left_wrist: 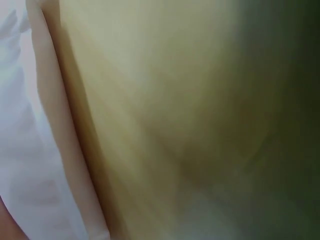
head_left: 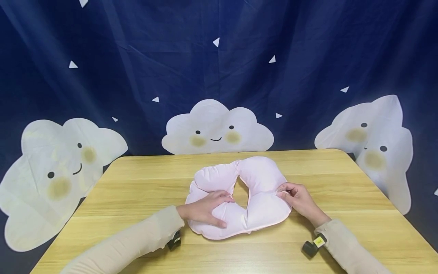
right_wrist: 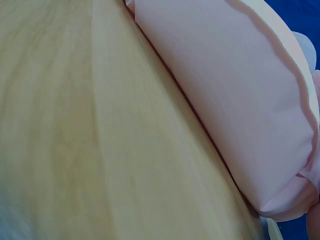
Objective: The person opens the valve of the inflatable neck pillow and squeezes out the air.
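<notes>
A pale pink inflatable cushion (head_left: 263, 175), puffy and seamed, lies on the table and encircles an opening near its middle. My left hand (head_left: 208, 209) rests on its left part, fingers spread out. At the cushion's right edge, my right hand (head_left: 299, 198) pinches a small bit between thumb and fingers; it looks clear, perhaps a valve, but is mostly covered. The right wrist view shows the cushion's smooth side (right_wrist: 220, 95) and edge seam close up. In the left wrist view, the cushion's edge (left_wrist: 45, 150) runs down the left, and the rest is blurred.
The wood-grain table (head_left: 143, 182) spreads out around the cushion on every side. Behind it hangs a dark blue curtain (head_left: 191, 72) with white triangles and smiling clouds. A black wrist device (head_left: 313, 246) is strapped below the right sleeve, another (head_left: 174, 241) below the left.
</notes>
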